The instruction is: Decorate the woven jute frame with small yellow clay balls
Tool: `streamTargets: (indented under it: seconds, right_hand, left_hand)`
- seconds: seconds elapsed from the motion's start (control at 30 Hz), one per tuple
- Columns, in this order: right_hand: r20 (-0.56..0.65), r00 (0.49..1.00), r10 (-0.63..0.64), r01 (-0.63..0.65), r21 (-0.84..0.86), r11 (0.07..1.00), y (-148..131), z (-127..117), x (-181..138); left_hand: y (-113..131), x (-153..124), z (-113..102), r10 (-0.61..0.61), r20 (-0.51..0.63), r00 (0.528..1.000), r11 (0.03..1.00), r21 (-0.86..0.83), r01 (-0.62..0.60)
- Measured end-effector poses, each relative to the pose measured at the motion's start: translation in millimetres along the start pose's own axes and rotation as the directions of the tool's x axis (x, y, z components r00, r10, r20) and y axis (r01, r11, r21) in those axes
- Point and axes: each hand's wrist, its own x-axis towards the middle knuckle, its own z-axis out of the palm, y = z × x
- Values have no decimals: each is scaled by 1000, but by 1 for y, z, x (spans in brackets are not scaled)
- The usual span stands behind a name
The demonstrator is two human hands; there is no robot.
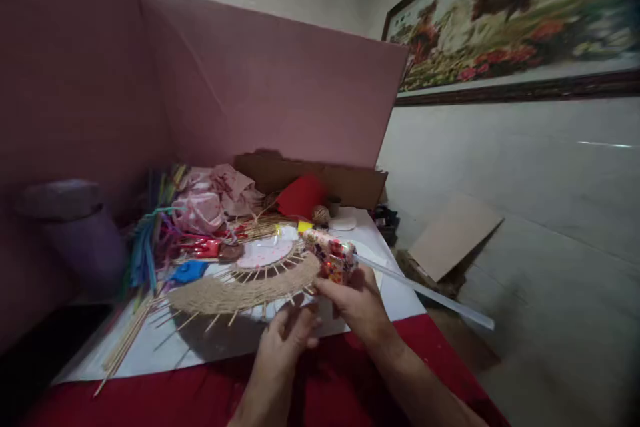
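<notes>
Forearms (407, 367) extended; left hand (290, 333) loosely spread, right hand (359, 303) wrapped round glue gun (334, 255).

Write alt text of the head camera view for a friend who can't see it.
A person's right hand holds a patterned glue gun with a long translucent stick jutting backward, beside a curved tan woven piece with thin sticks poking out. The left hand is near that piece's closer edge. Behind lies a pink fabric bundle.
</notes>
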Motion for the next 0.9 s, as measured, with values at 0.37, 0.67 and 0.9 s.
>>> streamTargets:
  seconds: [0.37, 0.67, 0.9]
  right_hand:
    - [14, 955, -297, 290, -251, 923, 21, -10, -6]
    - [39, 918, -395, 373, -423, 826, 37, -11, -2]
    - [15, 925, -379, 350, -417, 838, 38, -11, -4]
  left_hand:
    - [21, -10, 26, -19, -39, 999, 951, -309, 6]
    - [8, -6, 21, -3, -107, 994, 950, -312, -31]
    - [8, -4, 22, -35, -104, 994, 915, -402, -10]
